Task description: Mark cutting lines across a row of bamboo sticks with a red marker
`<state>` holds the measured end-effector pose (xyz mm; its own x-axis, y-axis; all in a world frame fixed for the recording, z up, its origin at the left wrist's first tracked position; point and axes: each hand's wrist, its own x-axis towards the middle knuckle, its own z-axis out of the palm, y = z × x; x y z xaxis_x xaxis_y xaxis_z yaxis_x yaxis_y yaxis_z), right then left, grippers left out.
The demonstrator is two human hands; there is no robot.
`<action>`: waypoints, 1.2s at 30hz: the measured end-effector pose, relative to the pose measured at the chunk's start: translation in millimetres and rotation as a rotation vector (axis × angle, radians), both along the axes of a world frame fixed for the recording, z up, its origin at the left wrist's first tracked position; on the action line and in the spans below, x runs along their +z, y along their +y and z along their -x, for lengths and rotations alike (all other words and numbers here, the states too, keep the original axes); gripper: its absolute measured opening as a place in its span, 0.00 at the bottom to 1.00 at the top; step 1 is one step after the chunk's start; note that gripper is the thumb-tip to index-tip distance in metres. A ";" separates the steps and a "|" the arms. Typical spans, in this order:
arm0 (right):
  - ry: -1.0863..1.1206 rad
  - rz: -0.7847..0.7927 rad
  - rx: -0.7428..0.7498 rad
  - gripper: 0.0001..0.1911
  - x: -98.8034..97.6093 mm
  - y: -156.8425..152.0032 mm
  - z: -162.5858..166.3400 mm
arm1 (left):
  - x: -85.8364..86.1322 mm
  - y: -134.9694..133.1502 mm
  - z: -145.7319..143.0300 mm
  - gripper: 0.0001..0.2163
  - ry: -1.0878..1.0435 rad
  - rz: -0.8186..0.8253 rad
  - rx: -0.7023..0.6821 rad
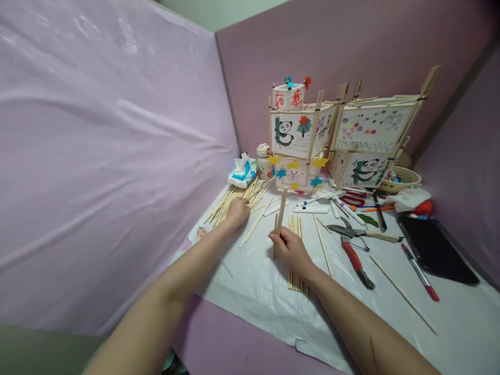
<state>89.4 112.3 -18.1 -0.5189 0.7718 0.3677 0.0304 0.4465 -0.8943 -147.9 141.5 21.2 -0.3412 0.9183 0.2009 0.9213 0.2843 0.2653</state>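
Observation:
My right hand [291, 250] is closed around a few wooden sticks [282, 208], held upright and of uneven height. Just below and beside it, several sticks lie side by side in a neat row [296, 281] on the white sheet. Farther back on the left, my left hand [237, 211] rests on a loose pile of thin wooden sticks [222, 205]. Its fingers are curled down into the pile, and what lies between them is hidden.
Paper-and-stick lanterns [292, 133] with panda drawings stand at the back, beside a tissue pack [242, 171] and a bottle [264, 161]. Red-handled pruning shears [353, 258], white markers [311, 210], a red pen [420, 272] and a black tablet [435, 250] lie on the right.

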 end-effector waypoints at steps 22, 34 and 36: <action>0.005 -0.002 0.003 0.11 2.3 -0.1 -0.6 | 8.1 11.1 42.1 0.12 0.070 0.220 0.170; -0.001 -0.014 -0.009 0.12 1.4 -0.3 -1.0 | 11.7 11.4 19.7 0.11 0.046 0.168 0.029; 0.000 -0.009 -0.010 0.12 1.3 -0.1 -0.8 | 9.0 14.7 14.4 0.13 0.036 0.194 0.056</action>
<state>90.1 112.1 -16.8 -0.5114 0.7733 0.3748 0.0347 0.4543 -0.8902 -162.3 156.2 30.2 -0.3889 0.9206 0.0354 0.9104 0.3781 0.1679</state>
